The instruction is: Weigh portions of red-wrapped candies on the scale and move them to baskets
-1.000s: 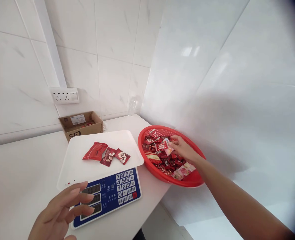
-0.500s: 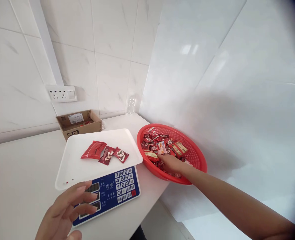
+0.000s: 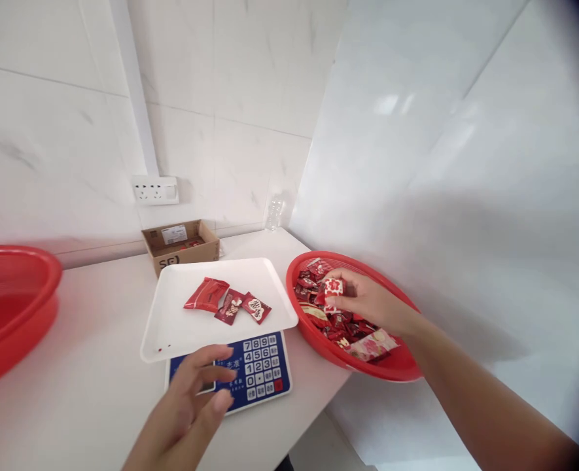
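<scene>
My right hand (image 3: 365, 302) is over a red plastic basket (image 3: 411, 366), pinching a small red-and-white patterned packet (image 3: 333, 292) between thumb and fingers. Under it, many small red snack packets (image 3: 341, 320) fill the basket, and a long pink packet (image 3: 373, 345) lies near its front rim. My left hand (image 3: 191, 405) hovers in front of a digital scale (image 3: 262, 373), fingers apart and holding nothing, hiding part of its display. On the scale's white tray (image 3: 171, 307) rest a larger red packet (image 3: 207, 294) and two small dark-red packets (image 3: 230, 306).
Behind the scale stands an open cardboard box (image 3: 186, 252) with a few red items inside. A second red basket (image 3: 19, 327) is at the left edge. A clear plastic piece (image 3: 274, 212) leans in the corner, and a wall socket (image 3: 156, 190) is above the box.
My right hand has risen out of the packets with the red-and-white packet in it. The view has turned left, bringing the second red basket in. My left hand stays open by the scale.
</scene>
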A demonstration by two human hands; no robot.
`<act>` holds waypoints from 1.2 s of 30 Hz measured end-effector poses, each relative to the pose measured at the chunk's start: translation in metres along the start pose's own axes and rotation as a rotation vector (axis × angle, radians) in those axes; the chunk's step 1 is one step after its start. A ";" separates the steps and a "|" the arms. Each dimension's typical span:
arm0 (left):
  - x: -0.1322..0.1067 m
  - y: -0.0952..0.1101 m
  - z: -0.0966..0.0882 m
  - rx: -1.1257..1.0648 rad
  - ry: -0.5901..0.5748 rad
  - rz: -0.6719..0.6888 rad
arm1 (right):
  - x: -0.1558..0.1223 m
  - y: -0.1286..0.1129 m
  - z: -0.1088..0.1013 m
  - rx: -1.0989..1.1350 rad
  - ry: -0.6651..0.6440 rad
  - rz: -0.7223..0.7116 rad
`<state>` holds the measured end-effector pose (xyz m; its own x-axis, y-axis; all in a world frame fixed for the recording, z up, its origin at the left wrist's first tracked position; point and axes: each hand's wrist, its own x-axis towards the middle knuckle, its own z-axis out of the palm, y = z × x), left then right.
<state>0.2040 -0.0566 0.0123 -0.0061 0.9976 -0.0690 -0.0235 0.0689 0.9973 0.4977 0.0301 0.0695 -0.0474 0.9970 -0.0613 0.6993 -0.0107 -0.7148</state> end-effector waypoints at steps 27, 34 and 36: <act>0.096 -0.003 -0.038 1.129 -0.086 0.317 | 0.027 -0.038 0.126 -0.403 0.056 -0.297; 0.116 -0.012 -0.035 1.181 -0.177 0.315 | 0.031 -0.038 0.141 -0.378 -0.035 -0.305; 0.119 -0.010 -0.032 1.183 -0.157 0.315 | 0.036 -0.040 0.145 -0.400 -0.023 -0.303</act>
<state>0.1715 0.0615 -0.0067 0.2745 0.9564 0.0999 0.8766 -0.2916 0.3828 0.3641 0.0554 -0.0052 -0.3026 0.9489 0.0892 0.8703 0.3133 -0.3801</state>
